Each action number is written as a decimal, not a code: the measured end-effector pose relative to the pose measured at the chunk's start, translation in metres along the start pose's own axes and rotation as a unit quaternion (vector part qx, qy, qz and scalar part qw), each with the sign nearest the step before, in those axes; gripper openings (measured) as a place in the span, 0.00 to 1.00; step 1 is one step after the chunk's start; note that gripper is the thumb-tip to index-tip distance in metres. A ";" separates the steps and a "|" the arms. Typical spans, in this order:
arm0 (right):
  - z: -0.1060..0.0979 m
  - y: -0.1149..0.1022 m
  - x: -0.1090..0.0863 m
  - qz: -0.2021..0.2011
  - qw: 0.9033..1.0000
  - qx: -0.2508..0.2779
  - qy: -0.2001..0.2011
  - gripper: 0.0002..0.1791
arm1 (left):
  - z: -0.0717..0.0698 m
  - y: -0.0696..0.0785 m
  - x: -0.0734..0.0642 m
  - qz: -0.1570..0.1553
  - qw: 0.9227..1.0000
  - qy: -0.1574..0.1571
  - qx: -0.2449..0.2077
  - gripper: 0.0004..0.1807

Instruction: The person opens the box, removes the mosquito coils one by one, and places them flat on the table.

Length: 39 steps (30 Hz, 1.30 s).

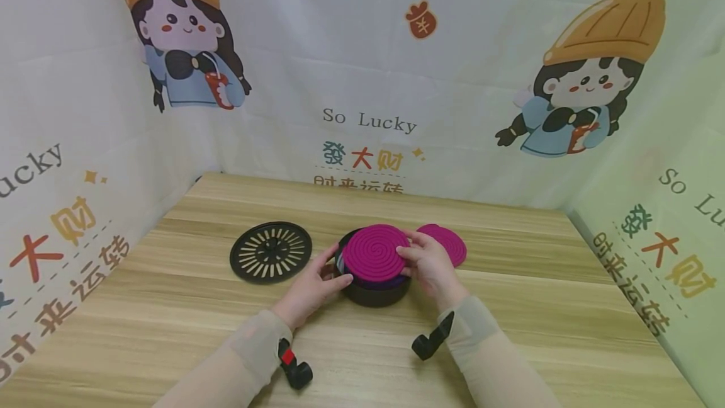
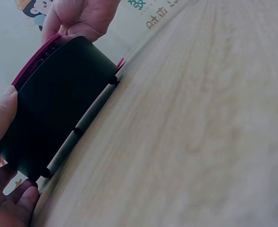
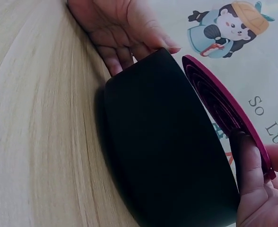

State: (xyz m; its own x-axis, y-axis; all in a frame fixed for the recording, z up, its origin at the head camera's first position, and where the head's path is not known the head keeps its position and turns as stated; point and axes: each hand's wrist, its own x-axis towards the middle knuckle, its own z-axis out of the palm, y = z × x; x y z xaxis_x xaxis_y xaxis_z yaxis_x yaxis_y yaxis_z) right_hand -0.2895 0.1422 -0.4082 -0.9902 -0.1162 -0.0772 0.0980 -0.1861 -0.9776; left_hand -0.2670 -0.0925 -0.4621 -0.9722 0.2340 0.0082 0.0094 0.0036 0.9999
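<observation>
My right hand (image 1: 435,266) pinches a magenta mosquito coil (image 1: 375,252) by its right edge, thumb on top and fingers underneath. The coil is tilted over the open top of a black round coil holder (image 1: 376,297). In the right wrist view, a gap shows between the coil (image 3: 226,104) and the holder's rim. My left hand (image 1: 310,289) grips the holder's left side, with its thumb at the rim and fingers round the wall. Small feet under the holder (image 2: 58,99) show in the left wrist view. The coil hides most of the holder's inside.
A black slotted lid (image 1: 272,252) with a centre knob lies left of the holder. More magenta coils (image 1: 450,245) lie on the wooden table (image 1: 510,307) behind my right hand. Printed cloth (image 1: 362,55) hangs round the back and sides.
</observation>
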 end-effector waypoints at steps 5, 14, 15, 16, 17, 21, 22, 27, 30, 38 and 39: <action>-0.002 -0.001 0.000 0.000 1.000 0.022 0.005 0.29 | 0.000 -0.001 0.001 0.000 1.000 0.001 -0.005 0.44; -0.021 -0.011 0.000 -0.014 0.997 0.079 0.005 0.28 | 0.000 -0.001 0.000 0.008 1.000 -0.003 -0.005 0.45; -0.024 -0.013 0.000 -0.017 0.997 0.080 0.007 0.29 | 0.000 -0.001 0.000 0.008 1.000 -0.002 -0.004 0.45; -0.028 -0.014 0.000 -0.018 0.996 0.083 0.010 0.29 | 0.000 0.000 0.000 0.007 1.000 -0.001 -0.003 0.45; -0.032 -0.014 0.000 -0.019 0.996 0.088 0.013 0.29 | 0.000 0.000 -0.001 0.007 1.000 0.000 -0.002 0.45; -0.047 -0.018 0.000 -0.017 0.994 0.099 0.032 0.31 | 0.000 0.000 -0.001 0.006 1.000 0.004 0.004 0.44; -0.051 -0.018 0.000 -0.014 0.994 0.100 0.038 0.31 | 0.000 0.000 0.000 0.006 1.000 0.005 0.005 0.44; -0.072 -0.020 -0.002 -0.003 0.992 0.105 0.071 0.32 | -0.001 0.000 -0.001 0.004 1.000 0.006 0.009 0.43; -0.083 -0.021 -0.003 0.001 0.989 0.115 0.088 0.33 | -0.001 0.001 -0.002 0.003 1.000 0.007 0.010 0.44; -0.114 -0.016 -0.004 0.008 0.976 0.164 0.146 0.30 | 0.000 0.000 -0.001 0.003 1.000 0.009 0.010 0.44; -0.118 -0.016 -0.004 0.008 0.974 0.168 0.153 0.30 | 0.000 -0.001 -0.001 0.003 1.000 0.009 0.010 0.44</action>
State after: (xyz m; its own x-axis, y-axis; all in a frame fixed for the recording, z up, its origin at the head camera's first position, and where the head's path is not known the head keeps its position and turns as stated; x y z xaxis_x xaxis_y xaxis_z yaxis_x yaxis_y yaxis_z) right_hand -0.2989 0.2604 -0.4156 -0.9664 0.1657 -0.1964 0.0892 -0.5005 -0.8611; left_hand -0.2665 -0.0930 -0.4628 -0.9762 0.2163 0.0141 0.0192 0.0215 0.9996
